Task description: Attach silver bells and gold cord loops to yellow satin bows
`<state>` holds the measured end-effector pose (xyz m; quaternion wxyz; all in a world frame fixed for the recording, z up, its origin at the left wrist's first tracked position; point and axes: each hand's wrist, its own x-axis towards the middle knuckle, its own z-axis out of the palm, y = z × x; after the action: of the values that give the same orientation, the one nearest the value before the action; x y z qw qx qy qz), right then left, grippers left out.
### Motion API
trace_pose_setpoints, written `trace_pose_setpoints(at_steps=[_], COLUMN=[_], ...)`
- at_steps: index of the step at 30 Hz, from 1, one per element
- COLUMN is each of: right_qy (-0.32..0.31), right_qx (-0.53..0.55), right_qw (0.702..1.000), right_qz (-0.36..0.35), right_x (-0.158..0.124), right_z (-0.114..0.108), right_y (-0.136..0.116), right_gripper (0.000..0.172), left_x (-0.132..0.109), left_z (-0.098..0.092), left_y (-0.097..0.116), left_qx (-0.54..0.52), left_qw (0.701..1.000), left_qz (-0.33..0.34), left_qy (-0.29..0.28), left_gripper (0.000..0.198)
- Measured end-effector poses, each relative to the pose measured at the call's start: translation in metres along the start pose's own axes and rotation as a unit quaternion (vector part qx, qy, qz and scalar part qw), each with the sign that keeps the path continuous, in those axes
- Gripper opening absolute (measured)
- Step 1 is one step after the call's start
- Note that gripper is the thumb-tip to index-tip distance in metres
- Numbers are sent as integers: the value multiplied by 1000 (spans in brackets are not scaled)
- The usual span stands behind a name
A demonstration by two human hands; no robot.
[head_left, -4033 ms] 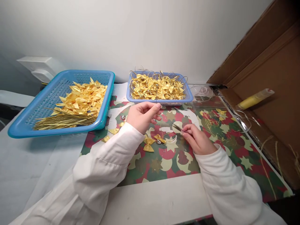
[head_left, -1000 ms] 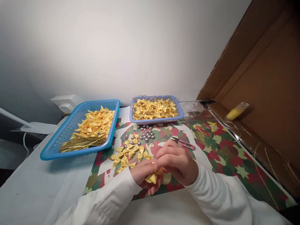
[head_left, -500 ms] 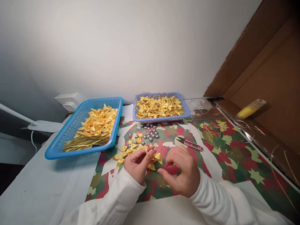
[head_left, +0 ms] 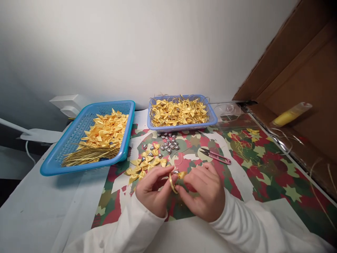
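My left hand pinches a looped gold cord between thumb and fingertips. At the top of that loop sits a small silver bell, with a yellow ribbon bow right beside it. My right hand has its fingers closed on the bow's right side, and its thumb reaches the lower end of the loop. Those fingers partly cover the bow. Just beyond my left hand lie several loose yellow bows, some with bells among them. A cluster of silver bells rests farther back.
At left stands a blue basket of yellow bows and gold cords. A purple-blue basket heaped with corded bows is against the wall. Pink thread snips lie right of the bells. A yellow-filled tube leans by the cardboard.
My right hand has come left and closed on the bow beside my left hand. The bow has turned, and the gold cord loop and bell now show. The view has shifted slightly.
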<state>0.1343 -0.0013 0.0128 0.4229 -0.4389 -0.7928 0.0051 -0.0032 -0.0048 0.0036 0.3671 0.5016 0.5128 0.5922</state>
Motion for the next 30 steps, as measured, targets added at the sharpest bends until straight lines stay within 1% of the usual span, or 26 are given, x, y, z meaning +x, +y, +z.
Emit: trace_pose_setpoints(at_steps=[2, 7, 13, 17, 20, 23, 25, 27, 30], right_qy=[-18, -44, -40, -30, -37, -65, -72, -65, -58], right_qx=[5, 24, 11, 0, -10, -7, 11, 39, 97], right_qw=[1000, 998, 999, 999, 999, 998, 997, 997, 993], right_qz=[8, 29, 26, 23, 25, 1, -14, -8, 38], right_x=[0, 0, -1, -1, 0, 1, 1, 0, -1], right_z=[1, 2, 2, 3, 3, 2, 2, 2, 1], right_y=[1, 4, 5, 6, 7, 10, 12, 13, 14], right_gripper=[15, 13, 16, 15, 14, 17, 20, 20, 21], left_x=[-1, -3, -9, -10, -9, -7, -5, -4, -3], left_z=[-1, -4, -3, -2, -3, -4, -5, -5, -4], left_y=[1, 1, 0, 1, 2, 1, -1, -2, -3], left_qx=[12, 72, 36, 27, 24, 32, 37, 33, 9], left_qw=[1000, 997, 999, 998, 998, 996, 995, 996, 998], left_qz=[-8, 21, 17, 0, 17, 47, 56, 43, 0], left_qy=[-4, -22, -37, -56, -64, -67, -70, -70, -65], left_gripper=[14, 15, 24, 24, 24, 22, 21, 18, 19])
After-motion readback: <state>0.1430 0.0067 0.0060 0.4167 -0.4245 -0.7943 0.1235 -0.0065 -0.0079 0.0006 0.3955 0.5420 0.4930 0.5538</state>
